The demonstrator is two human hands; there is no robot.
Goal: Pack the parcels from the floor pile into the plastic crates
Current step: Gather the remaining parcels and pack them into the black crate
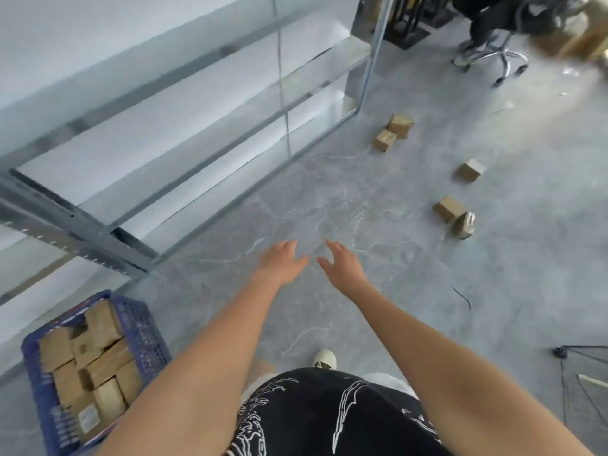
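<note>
Both arms stretch forward over the grey floor. My left hand (279, 263) and my right hand (340, 264) hang side by side with fingers spread, and neither holds anything. A blue plastic crate (144, 327) sits at the lower left, filled with several brown cardboard parcels (95, 360). Loose parcels lie on the floor ahead to the right: a pair (393, 131) near the shelf end, a single one (471, 170), and a box with a taped parcel (454, 215) closest to my hands. All lie well beyond my fingertips.
A metal shelving rack (164, 126) runs along the left. An office chair (493, 57) and more cartons stand at the top right. A black wire frame (582, 383) is at the right edge. My shoe (325, 358) shows below my hands.
</note>
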